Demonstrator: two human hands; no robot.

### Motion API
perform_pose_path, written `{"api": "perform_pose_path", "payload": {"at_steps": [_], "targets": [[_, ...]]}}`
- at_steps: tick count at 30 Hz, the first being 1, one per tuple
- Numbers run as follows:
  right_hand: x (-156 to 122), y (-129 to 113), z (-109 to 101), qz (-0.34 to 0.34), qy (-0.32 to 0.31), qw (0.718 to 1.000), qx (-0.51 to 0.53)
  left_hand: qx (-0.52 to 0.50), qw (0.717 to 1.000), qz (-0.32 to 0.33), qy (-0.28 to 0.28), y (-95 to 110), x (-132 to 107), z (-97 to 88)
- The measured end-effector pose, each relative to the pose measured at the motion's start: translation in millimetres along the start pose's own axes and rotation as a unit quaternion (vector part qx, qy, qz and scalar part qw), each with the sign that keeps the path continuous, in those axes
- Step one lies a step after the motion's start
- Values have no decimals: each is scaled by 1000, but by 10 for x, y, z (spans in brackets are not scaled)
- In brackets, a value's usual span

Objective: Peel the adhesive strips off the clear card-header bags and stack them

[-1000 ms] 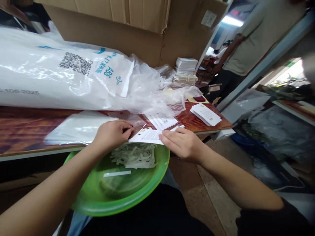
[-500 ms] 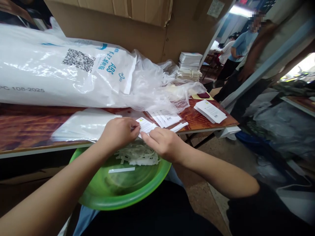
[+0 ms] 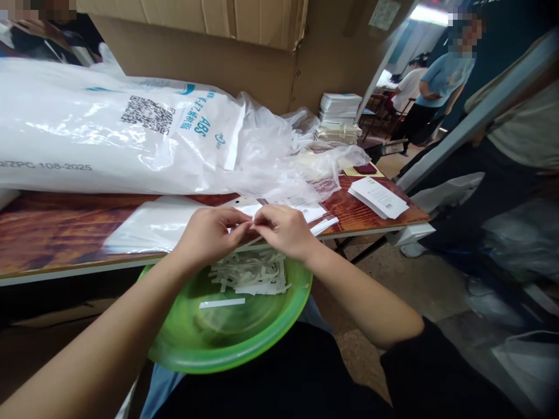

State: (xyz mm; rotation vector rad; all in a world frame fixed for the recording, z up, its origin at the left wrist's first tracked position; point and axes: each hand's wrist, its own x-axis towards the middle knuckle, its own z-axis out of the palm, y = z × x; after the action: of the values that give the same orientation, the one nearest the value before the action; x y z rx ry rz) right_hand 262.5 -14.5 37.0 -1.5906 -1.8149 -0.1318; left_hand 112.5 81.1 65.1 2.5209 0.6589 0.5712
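- The one camera is head-worn; it looks forward and down along both forearms;
- it is close to the left hand and right hand, near mid-view; the bowl sits just below them;
- the tabletop crosses at a slant, rising rightward; the box bounds the top; the upper right reaches a distant person.

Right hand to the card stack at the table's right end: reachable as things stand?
Probably yes: nothing tall seems to stand between the right hand and the card stack, only flat white strips. It is pinching close beside the left hand, though.
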Motion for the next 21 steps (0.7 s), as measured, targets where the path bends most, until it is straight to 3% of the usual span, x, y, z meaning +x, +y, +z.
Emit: {"api": "perform_pose_path", "payload": {"at_steps": [5,8,11,16,21], "targets": [[-41,162,-189,29,-19,999,4,88,995,42,7,-52,-40,113],[-68,380,-294,132,-16,987,-85,132,990,48,33,-94,-73,171],[-98,528,-234,172,-33,967,-183,152,986,59,34,-142,-96,204],[-112,570,-43,197,-73,960,-183,147,986,82,-9,-213,-97,232],[-109,662,-61,250,-81,946,-191,109,987,111,-26,-259,-59,262]]}}
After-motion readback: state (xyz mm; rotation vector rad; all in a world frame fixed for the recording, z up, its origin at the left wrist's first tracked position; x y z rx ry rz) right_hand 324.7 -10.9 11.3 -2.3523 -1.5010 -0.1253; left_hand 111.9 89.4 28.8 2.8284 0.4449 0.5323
